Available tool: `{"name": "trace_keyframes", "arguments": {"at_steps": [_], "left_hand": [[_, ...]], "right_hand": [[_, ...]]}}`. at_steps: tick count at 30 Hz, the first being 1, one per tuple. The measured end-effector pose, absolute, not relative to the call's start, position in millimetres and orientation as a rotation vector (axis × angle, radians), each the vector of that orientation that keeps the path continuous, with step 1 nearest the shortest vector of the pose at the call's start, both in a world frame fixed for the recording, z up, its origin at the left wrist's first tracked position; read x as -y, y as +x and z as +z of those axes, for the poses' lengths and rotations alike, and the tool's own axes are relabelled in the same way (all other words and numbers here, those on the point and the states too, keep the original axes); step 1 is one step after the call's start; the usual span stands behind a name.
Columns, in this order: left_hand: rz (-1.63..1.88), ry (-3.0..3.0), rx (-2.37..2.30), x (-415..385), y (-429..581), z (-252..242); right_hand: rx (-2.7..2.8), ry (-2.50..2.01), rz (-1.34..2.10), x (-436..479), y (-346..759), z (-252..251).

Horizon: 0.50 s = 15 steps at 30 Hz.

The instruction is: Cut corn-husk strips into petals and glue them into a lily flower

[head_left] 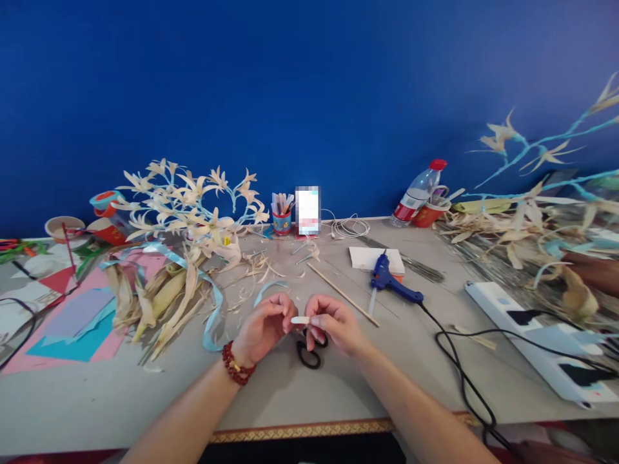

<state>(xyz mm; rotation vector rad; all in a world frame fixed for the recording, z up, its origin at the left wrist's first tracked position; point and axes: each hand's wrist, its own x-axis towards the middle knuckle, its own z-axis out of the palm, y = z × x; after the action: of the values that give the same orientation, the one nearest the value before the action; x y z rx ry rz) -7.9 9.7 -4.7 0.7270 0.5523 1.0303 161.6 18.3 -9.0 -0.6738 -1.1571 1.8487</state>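
Over the middle of the table, a small pale strip [300, 320], looking like a cut piece of corn husk, is pinched between the thumb and fingers of my right hand [333, 322]. The strip's other end meets the closed fingertips of my left hand [268, 325], which has a dark red bead bracelet [235, 364] at its wrist. Black-handled scissors [308, 356] lie on the table below both hands, their blades hidden. Beyond the right hand lies a thin wooden stick [343, 294]. A pale blue ribbon [209, 328] curls beside the left hand.
A blue glue gun [389, 280] rests on a white box [360, 258], its cord running right to a power strip [522, 341]. Husk flowers [193, 200], dried husks [164, 299] and coloured paper [72, 335] lie left. Another person's hand [592, 270] is at far right.
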Motion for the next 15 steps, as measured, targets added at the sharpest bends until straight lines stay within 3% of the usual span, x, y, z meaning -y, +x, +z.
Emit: {"name": "trace_keyframes", "arguments": {"at_steps": [7, 15], "left_hand": [[0.978, 0.844, -0.651, -3.3, -6.9, -6.5], [1.161, 0.877, -0.625, -7.7, -10.0, -1.7]], "right_hand": [[1.195, -0.710, 1.827, -18.2, 161.9, -7.7], [1.158, -0.734, 1.780, -21.3, 167.0, -8.1]]}}
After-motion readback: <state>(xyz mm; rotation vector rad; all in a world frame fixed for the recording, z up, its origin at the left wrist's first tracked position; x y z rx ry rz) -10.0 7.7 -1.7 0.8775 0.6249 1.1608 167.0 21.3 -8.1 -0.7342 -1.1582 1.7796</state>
